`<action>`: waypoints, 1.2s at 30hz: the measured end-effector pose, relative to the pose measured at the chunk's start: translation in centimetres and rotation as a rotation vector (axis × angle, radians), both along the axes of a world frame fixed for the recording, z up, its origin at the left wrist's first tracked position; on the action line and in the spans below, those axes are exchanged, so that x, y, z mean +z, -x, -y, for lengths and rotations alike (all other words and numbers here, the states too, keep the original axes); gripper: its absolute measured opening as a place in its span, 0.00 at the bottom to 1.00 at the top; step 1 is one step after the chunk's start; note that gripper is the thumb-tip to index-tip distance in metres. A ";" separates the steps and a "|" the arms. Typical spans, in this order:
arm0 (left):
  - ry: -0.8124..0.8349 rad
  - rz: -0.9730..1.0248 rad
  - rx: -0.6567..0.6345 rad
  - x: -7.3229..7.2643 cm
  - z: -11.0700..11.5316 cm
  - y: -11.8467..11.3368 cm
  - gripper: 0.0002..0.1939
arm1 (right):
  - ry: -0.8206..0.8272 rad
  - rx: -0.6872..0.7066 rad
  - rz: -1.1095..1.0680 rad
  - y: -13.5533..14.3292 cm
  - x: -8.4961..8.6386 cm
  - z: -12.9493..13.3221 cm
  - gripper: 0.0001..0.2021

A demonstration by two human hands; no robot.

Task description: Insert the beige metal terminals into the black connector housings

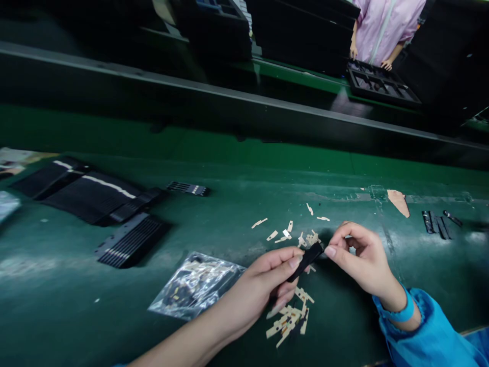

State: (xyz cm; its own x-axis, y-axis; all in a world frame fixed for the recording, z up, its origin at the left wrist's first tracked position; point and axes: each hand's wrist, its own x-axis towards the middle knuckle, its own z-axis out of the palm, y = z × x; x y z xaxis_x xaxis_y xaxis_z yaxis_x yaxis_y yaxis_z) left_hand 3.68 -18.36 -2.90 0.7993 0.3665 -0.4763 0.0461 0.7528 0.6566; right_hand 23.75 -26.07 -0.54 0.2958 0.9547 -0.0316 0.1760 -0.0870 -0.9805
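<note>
My left hand (273, 278) pinches a small black strip (306, 260) between thumb and fingers, above the green table (229, 219). My right hand (361, 257) touches the strip's upper right end with thumb and forefinger. Several tan paper scraps (290, 318) lie under my left hand, and more tan scraps (284, 232) are scattered just beyond the strip.
A clear bag of small parts (196, 285) lies left of my left hand. Fanned stacks of black strips (91, 196) fill the left side. A few black parts (437, 223) and a tan scrap (398, 201) lie at right. Another person in pink (382, 28) stands at a black tray (380, 84).
</note>
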 end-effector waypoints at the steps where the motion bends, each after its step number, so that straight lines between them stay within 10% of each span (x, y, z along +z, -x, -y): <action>1: -0.001 -0.007 -0.003 -0.1 0.0 0.1 0.22 | -0.008 0.005 0.010 -0.1 0.0 0.0 0.08; 36: -0.028 -0.026 -0.082 0.2 -0.1 0.2 0.23 | 0.035 0.097 0.013 -0.4 -0.5 0.0 0.09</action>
State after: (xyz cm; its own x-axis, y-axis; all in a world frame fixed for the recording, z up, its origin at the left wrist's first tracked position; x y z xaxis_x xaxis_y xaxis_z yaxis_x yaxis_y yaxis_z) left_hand 3.50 -18.21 -2.71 0.8148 0.3140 -0.4874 0.1240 0.7269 0.6755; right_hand 24.16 -26.06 -0.99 0.2026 0.9773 -0.0618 0.1982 -0.1028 -0.9748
